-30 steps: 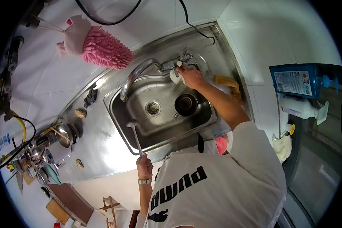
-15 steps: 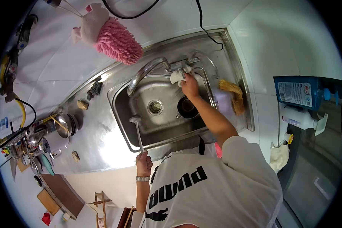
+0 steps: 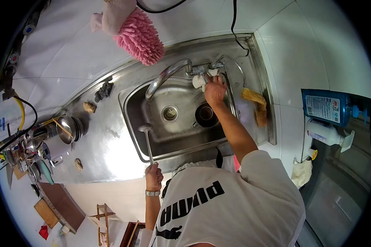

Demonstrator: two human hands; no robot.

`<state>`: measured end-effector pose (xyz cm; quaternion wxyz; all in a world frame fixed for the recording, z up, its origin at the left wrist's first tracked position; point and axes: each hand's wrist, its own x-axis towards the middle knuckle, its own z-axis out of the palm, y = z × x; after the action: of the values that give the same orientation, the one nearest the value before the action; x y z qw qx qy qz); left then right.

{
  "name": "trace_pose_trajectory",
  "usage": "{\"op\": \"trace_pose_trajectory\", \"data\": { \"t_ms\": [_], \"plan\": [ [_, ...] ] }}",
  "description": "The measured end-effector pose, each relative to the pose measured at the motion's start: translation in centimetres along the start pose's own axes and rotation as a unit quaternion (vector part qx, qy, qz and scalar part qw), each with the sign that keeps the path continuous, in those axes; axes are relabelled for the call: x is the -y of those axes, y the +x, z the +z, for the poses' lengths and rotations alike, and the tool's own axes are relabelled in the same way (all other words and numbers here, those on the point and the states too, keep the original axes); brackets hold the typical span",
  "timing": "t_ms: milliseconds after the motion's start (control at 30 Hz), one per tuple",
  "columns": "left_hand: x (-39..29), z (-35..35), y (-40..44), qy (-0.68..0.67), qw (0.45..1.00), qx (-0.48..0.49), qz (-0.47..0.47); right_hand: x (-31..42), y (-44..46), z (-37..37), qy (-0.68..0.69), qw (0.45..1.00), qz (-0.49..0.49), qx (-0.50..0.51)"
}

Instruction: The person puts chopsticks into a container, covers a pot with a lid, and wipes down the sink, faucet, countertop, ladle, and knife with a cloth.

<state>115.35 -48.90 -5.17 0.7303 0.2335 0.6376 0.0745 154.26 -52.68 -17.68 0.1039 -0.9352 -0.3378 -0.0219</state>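
My left hand is closed around the handle end of a metal ladle. The ladle's bowl hangs over the left part of the steel sink. At the sink's back right corner, my right hand is on a white cloth bunched against the base of the chrome faucet; its fingertips are partly hidden. White material shows on both sides of the fingers. Below that hand, a dark round pot sits in the basin, beside the drain.
A yellow-brown sponge cloth lies right of the sink. On the left counter are a dark scouring pad, a brown lump and stacked metal bowls. A pink duster hangs behind. Blue and white bottles stand at right.
The view has shifted slightly. My right hand has turned at the faucet, its fingers now further over the white cloth. My left hand keeps the ladle over the sink.
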Motion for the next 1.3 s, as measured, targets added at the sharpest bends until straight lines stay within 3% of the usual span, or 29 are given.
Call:
{"op": "trace_pose_trajectory", "data": {
  "t_ms": [133,200,333,433,500,567,633,833,933,967,1033,1133,1167,1233,1267,1300],
  "plan": [
    [-0.2,0.1,0.2,0.005,1.000,-0.006,0.002,-0.2,1.1,-0.7,0.055,0.997,0.037,-0.040],
    [-0.3,0.1,0.3,0.003,1.000,0.001,0.001,0.2,1.5,-0.5,0.102,0.985,0.138,0.014],
    [-0.6,0.6,0.4,0.006,1.000,-0.004,0.000,-0.1,1.1,1.7,0.143,0.978,0.147,-0.037],
    [-0.6,0.7,0.6,0.009,1.000,-0.007,-0.004,0.2,-0.1,1.5,0.207,0.971,0.073,-0.094],
    [-0.6,0.9,0.7,0.009,1.000,-0.006,-0.007,0.8,-1.4,0.8,0.190,0.980,0.007,-0.059],
    [-0.6,1.2,0.7,0.010,1.000,-0.006,-0.011,0.7,-2.0,1.0,0.180,0.983,0.001,-0.046],
    [-0.6,1.3,0.8,0.014,1.000,0.001,-0.010,0.6,-1.8,-0.1,0.084,0.996,-0.013,0.004],
    [-0.9,2.0,0.6,0.025,1.000,-0.005,-0.004,0.1,1.7,-4.0,0.003,0.984,0.049,0.173],
    [-0.6,1.6,0.6,0.014,1.000,-0.002,-0.004,-0.9,1.8,-1.9,0.127,0.962,0.081,0.228],
    [-0.4,1.5,0.7,0.009,1.000,0.006,-0.003,-0.9,1.5,-1.1,0.126,0.962,0.081,0.229],
    [-0.1,1.5,0.9,0.011,1.000,0.009,-0.006,-0.5,0.6,0.7,0.190,0.969,0.078,0.136],
    [-0.2,1.8,1.1,0.017,1.000,0.016,-0.009,-0.1,1.4,3.1,0.164,0.984,0.052,0.046],
    [-0.3,2.0,1.1,0.018,1.000,0.019,-0.012,-0.8,1.9,3.4,0.165,0.984,0.053,0.046],
    [-0.6,2.1,1.2,0.025,0.999,0.024,-0.004,-1.0,4.0,-0.7,0.190,0.946,0.084,0.248],
    [-0.7,2.0,1.2,0.031,0.999,0.030,0.002,-2.0,3.6,2.2,0.188,0.964,0.083,0.172],
    [-0.8,2.1,1.2,0.031,0.999,0.030,0.002,-2.2,3.6,2.6,0.188,0.963,0.083,0.172]
  ]
}}
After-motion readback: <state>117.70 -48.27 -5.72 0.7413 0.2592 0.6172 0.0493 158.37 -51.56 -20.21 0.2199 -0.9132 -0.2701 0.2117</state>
